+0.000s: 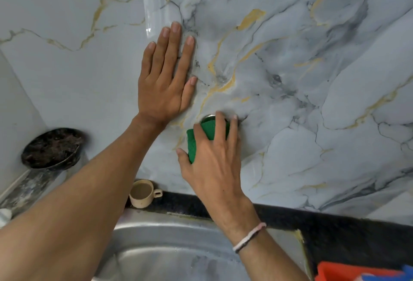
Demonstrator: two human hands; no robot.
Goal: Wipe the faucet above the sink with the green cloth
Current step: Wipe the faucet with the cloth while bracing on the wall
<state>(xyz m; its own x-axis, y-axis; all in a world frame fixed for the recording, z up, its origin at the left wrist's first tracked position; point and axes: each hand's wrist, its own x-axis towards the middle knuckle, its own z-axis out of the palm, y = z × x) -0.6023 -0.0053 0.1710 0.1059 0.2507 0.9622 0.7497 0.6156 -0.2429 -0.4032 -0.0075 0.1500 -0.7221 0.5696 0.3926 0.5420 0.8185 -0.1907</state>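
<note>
Green cloth bunched lengthwise along hidden faucet, right hand clenching it; left hand flat, released.

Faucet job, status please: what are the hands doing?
Left hand flat on the wall, open. Right hand pressing green cloth over the faucet. Cup by the sink, not in the way.

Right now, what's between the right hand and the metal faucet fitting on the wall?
The head view shows the folded green cloth pressed by the right hand against the round metal faucet base.
</note>
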